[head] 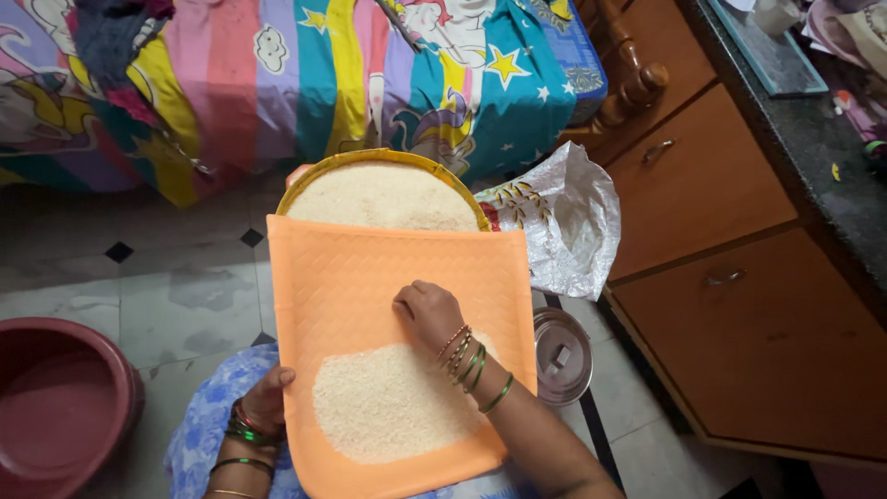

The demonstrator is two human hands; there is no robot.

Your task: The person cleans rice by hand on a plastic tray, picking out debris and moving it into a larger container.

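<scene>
left hand (268, 397) low at the near left, thumb hooked upward, wrist bangled, right hand (427, 312) reached forward — fingers curled down, knuckles up, forearm angled in from the lower right

A single camera sits on the person's head and looks steeply down and forward over the lap, close enough that the orange tray (370, 277) and the two forearms fill the lower middle of the frame. The view faces a bed (277, 83) with a striped cover along the top edge, the tiled floor (176, 296) spreading to the left and wooden drawers (730, 277) running down the right side (the wide lens bends these outer edges). There is no second view, so nothing overlaps.
</scene>
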